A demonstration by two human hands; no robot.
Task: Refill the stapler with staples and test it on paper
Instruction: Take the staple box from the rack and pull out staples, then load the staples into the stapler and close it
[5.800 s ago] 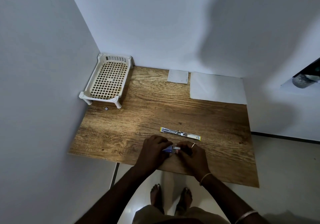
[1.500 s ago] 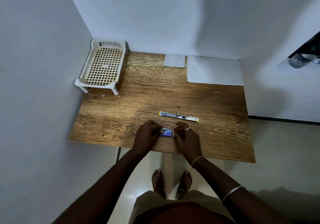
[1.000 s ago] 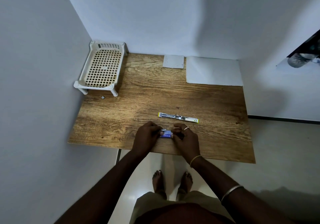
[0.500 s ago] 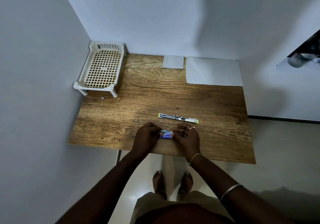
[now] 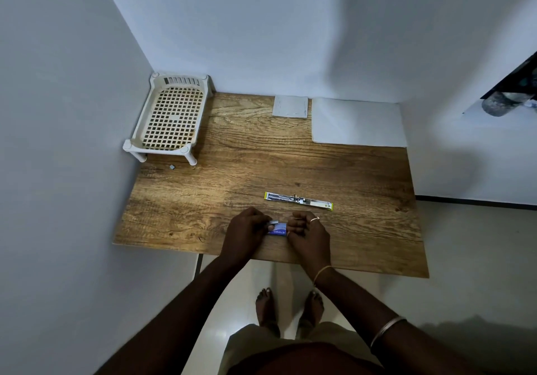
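Blue staple box [image 5: 278, 230] | pinched between left hand [image 5: 242, 236] and right hand [image 5: 309, 238] | stapler [image 5: 298, 200] lies just beyond

stapler [image 5: 298, 200]: opened flat | staple box [image 5: 277, 228]: blue, maybe open | paper [image 5: 357, 122]: flat

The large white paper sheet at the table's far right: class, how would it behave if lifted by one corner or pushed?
The paper sheet looks thin and lies flat on the table, so it would probably droop if lifted by a corner. Pushed, it would likely slide easily over the wood, being light.
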